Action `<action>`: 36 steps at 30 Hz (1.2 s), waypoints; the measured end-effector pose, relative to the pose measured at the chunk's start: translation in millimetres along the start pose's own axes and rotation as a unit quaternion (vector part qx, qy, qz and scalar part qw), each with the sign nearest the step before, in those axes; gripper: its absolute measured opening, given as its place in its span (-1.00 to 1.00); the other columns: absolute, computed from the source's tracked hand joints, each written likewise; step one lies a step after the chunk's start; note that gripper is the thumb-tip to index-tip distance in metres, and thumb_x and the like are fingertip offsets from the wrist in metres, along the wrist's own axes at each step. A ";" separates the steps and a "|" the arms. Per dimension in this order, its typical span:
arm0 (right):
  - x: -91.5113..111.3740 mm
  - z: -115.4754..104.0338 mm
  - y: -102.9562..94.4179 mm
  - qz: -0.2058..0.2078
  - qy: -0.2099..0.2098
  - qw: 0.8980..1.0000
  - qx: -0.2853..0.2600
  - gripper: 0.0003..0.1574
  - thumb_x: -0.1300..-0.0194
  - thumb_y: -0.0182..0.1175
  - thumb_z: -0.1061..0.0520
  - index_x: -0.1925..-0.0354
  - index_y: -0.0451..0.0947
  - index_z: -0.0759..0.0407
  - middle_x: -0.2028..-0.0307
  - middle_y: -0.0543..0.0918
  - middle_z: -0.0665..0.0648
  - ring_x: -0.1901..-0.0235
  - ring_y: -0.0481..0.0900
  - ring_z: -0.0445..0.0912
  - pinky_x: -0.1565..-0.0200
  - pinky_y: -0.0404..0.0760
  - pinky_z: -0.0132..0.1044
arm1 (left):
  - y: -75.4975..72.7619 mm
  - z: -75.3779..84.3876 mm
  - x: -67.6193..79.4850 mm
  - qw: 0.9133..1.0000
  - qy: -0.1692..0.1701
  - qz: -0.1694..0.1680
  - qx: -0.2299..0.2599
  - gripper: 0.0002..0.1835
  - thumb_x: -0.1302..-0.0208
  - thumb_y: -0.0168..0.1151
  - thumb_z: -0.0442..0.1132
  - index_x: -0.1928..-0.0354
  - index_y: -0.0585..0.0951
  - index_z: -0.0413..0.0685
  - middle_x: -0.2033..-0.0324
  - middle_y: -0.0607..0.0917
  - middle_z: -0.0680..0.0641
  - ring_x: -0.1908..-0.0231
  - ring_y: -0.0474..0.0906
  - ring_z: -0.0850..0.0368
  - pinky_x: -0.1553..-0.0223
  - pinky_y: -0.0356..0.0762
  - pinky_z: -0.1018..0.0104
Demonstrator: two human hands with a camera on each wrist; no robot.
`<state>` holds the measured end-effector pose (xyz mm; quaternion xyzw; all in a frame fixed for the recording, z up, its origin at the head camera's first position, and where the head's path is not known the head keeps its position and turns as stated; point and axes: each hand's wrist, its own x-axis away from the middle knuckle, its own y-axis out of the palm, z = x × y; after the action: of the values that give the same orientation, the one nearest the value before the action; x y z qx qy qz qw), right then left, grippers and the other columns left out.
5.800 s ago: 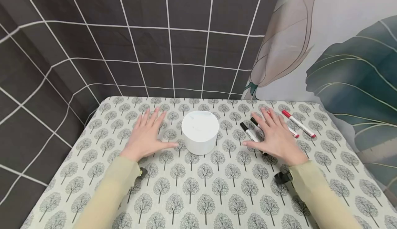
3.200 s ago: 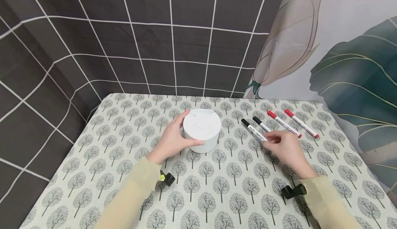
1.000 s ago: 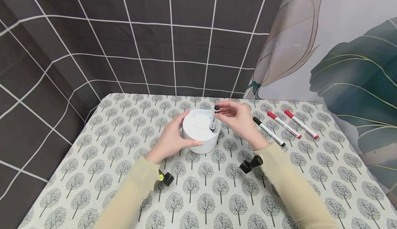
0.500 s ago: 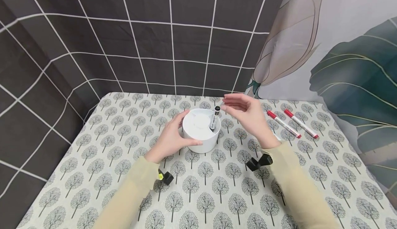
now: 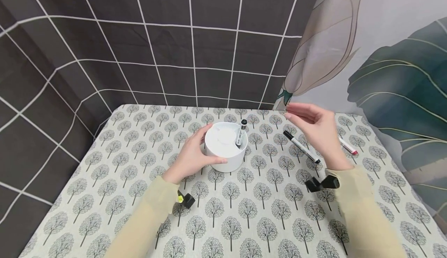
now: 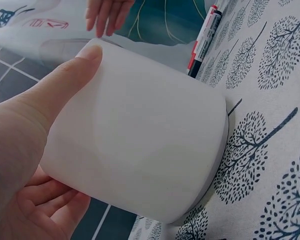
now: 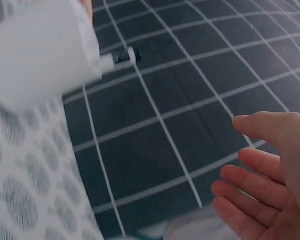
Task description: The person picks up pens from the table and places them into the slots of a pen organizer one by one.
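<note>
In the head view my left hand (image 5: pixel 191 154) grips the side of a white round holder (image 5: pixel 227 161), thumb at the front and fingers round the back. A black-capped marker (image 5: pixel 241 134) leans upright inside the holder's right compartment. My right hand (image 5: pixel 317 132) hovers over the table to the right, fingers loosely bent and holding nothing. Below and left of it lies another black marker (image 5: pixel 301 146). The end of a red marker (image 5: pixel 348 145) shows beyond the right wrist; the hand hides the rest. The left wrist view has the holder's smooth wall (image 6: pixel 140 130) under the thumb.
A tablecloth printed with trees (image 5: pixel 230 211) covers the table. Behind it hangs a dark curtain with a white grid (image 5: pixel 167 48); a pale floral curtain (image 5: pixel 324 56) hangs at the back right. Both wrists wear small black cameras.
My right hand took a black marker from the table, set it in the holder and let go. It has since moved right, away from the holder. My left hand came to the holder and stays there.
</note>
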<state>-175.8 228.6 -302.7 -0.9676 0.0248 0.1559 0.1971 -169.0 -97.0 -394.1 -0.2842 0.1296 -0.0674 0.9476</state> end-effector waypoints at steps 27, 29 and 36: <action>47.9 124.8 -70.7 -0.052 0.134 0.966 0.215 -0.38 -0.14 0.27 -0.24 -0.04 0.56 0.10 0.16 0.67 0.11 0.30 0.61 -0.24 0.26 0.53 -0.41 | -0.4 1.2 0.0 1.000 -0.002 -0.008 0.003 0.26 0.52 0.54 0.33 -0.39 0.20 0.21 -0.20 0.40 0.02 -0.12 0.39 0.08 -0.13 0.38 0.18; 51.3 129.2 -70.1 -0.061 0.128 0.967 0.212 -0.41 -0.15 0.29 -0.18 -0.02 0.57 0.17 0.19 0.67 0.18 0.37 0.63 -0.17 0.35 0.58 -0.41 | -0.5 1.7 0.1 1.000 -0.002 -0.008 0.003 0.26 0.52 0.54 0.33 -0.39 0.20 0.20 -0.20 0.40 0.03 -0.12 0.39 0.09 -0.13 0.38 0.19; 55.6 135.5 -65.3 -0.082 0.126 0.969 0.195 -0.43 -0.14 0.33 -0.11 0.03 0.58 0.25 0.28 0.67 0.25 0.55 0.63 -0.05 0.48 0.62 -0.31 | -0.9 1.2 -0.1 1.000 0.001 -0.010 0.006 0.25 0.51 0.55 0.31 -0.39 0.20 0.18 -0.20 0.40 0.03 -0.12 0.39 0.06 -0.14 0.38 0.15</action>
<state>-155.4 342.3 -414.1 -0.9209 -0.0003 0.0082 0.3896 -168.9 -97.1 -392.6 -0.2793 0.1272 -0.0774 0.9486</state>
